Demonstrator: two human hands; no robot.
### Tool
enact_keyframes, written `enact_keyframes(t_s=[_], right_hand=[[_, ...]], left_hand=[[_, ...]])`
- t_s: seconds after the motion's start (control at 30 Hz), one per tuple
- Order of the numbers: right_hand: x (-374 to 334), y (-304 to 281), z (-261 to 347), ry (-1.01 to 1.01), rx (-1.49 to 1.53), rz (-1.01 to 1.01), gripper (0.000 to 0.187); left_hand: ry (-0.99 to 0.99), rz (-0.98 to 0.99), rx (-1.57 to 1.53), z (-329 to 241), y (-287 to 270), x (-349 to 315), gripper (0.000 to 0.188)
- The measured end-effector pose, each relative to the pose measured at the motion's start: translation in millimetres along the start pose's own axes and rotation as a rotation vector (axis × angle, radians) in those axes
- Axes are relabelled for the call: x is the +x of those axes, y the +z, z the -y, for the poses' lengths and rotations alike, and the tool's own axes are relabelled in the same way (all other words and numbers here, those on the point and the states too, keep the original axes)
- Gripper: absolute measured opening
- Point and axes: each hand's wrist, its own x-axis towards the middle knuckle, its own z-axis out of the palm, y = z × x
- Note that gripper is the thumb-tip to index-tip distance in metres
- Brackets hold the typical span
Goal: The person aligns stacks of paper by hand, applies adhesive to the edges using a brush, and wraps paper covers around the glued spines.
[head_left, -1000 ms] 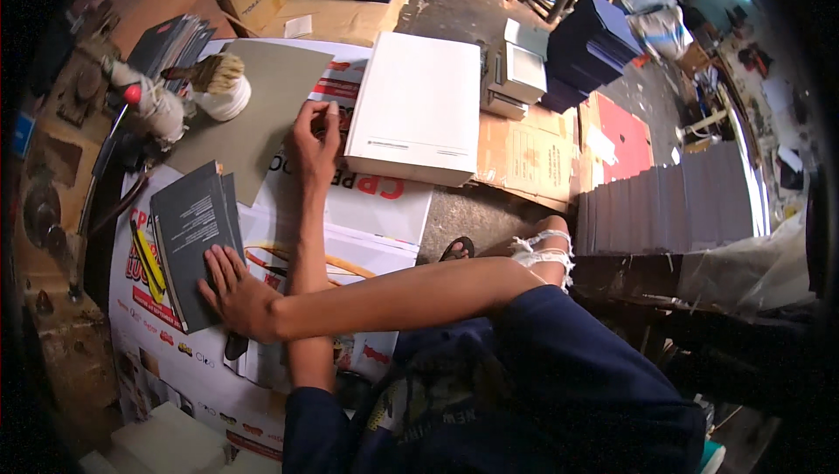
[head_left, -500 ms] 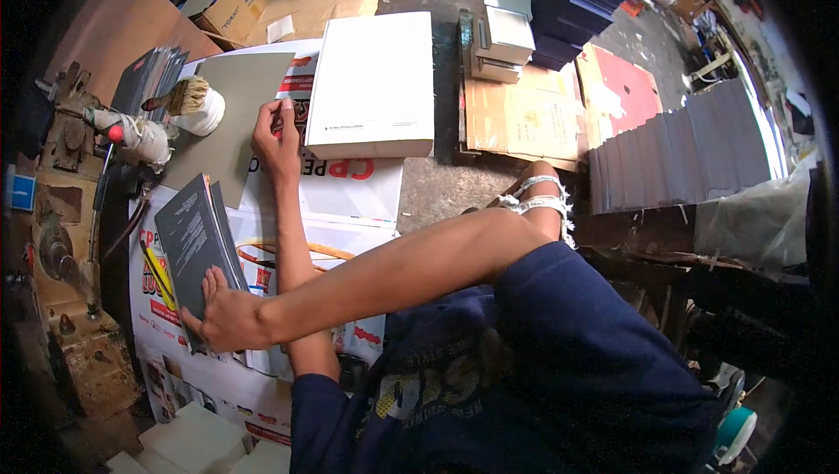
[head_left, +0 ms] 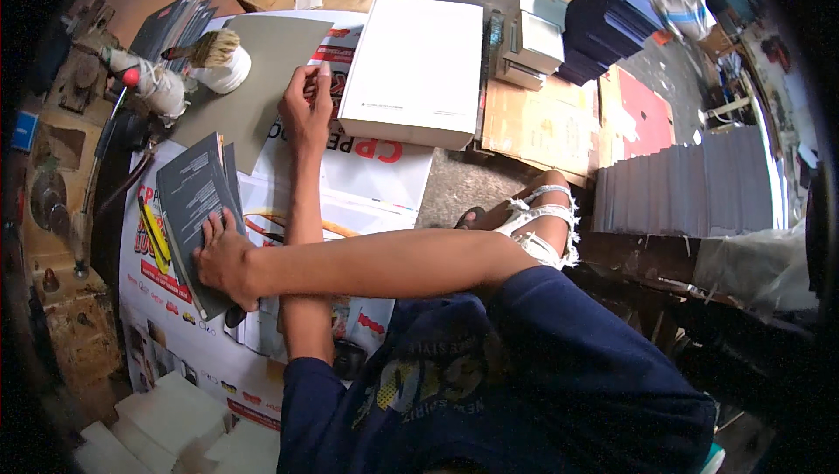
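My right hand [head_left: 229, 257] lies on the cover of a dark grey book [head_left: 194, 190], its fingers apart and bent over the printed lines. More dark boards or a second book show at that book's right edge. My right forearm crosses above my left. Farther up, my left hand [head_left: 308, 111] rests loosely curled, with a gap between thumb and fingers and nothing visible in it. Right beside it stands a thick white book block [head_left: 415, 68]. A yellow and black cutter knife [head_left: 155, 234] lies along the book's left edge.
A white pot [head_left: 229, 70] with a brush [head_left: 214, 48] across it stands on a grey board [head_left: 280, 50]. Worn machinery [head_left: 61, 186] borders the left. Grey stacked books [head_left: 686, 181] and navy stacks [head_left: 603, 24] are at the right. Paper blocks [head_left: 170, 417] lie near me.
The view has shifted, moving the table's things up and slightly right in the picture. My right hand has slid farther up the book's cover. My left hand stays beside the white block.
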Motion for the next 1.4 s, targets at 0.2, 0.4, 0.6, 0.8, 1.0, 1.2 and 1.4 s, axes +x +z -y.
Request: enact_keyframes(t_s=[0.2,0.4,0.6,0.8,1.0,1.2,1.4], right_hand=[[22,10,-12,0.096,0.159,0.296,0.093],[23,-68,-27,-0.249,0.025,0.52,0.082],[-16,-118,-31,-0.426,0.113,-0.035,0.038],[-30,-229,-145,-0.537,0.024,-1.028,0.027],[-162,-311,-312,0.14,0.205,-0.606,0.029],[-198,-222,-449,0.552,0.183,-0.631,0.023],[-182,-208,-423,0.584,0.067,-0.594,0.02]], left_hand=[[0.051,0.034,-0.117,8,34,-4,0.026],[0.018,0.001,-0.003,-13,33,-1,0.03],[0.146,0.033,-0.263,-28,30,1,0.022],[0.181,0.346,-0.123,-9,2,-1,0.036],[0.095,0.347,-0.293,-36,9,-4,0.038],[0.222,0.342,-0.207,-31,13,-1,0.042],[0.103,0.36,-0.304,-30,14,-5,0.034]])
